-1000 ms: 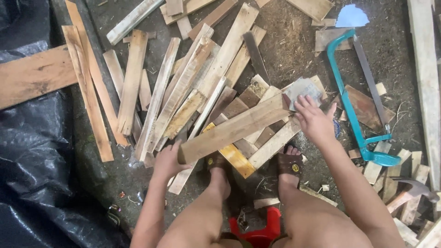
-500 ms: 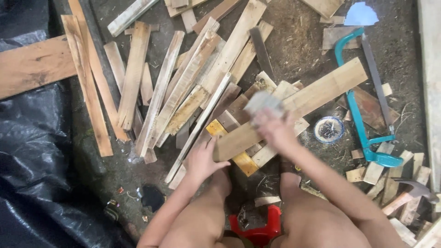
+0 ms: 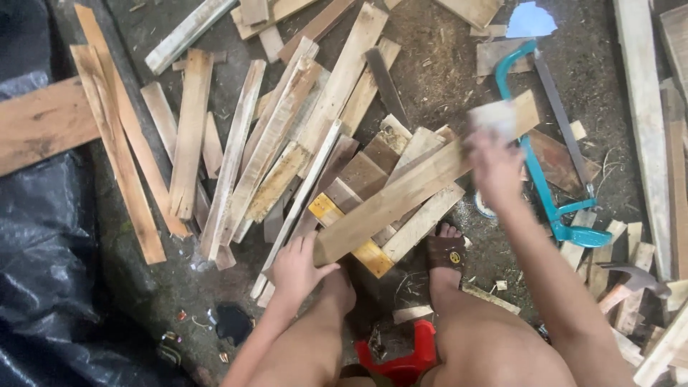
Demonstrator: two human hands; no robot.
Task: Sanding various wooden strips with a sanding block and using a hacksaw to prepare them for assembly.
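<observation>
My left hand (image 3: pixel 297 266) grips the near end of a long wooden plank (image 3: pixel 401 193) that lies slanted across a heap of wood offcuts. My right hand (image 3: pixel 494 165) is blurred and presses a pale sanding block (image 3: pixel 493 116) on the plank's far end. A yellow-edged wood block (image 3: pixel 351 236) lies under the plank. My sandalled foot (image 3: pixel 446 252) rests just below the plank, and my bare knees are at the bottom of the view.
A teal-framed hacksaw (image 3: pixel 545 179) lies to the right of the plank. A hammer (image 3: pixel 634 276) lies at the right edge. Several wood slats (image 3: pixel 229 158) cover the dirt ground. Black plastic sheeting (image 3: pixel 43 287) fills the left. A red stool (image 3: pixel 401 358) sits between my legs.
The plank has slid up and to the right. My right hand swept with the sanding block from the plank's middle out to its far end. My left hand stayed on the near end.
</observation>
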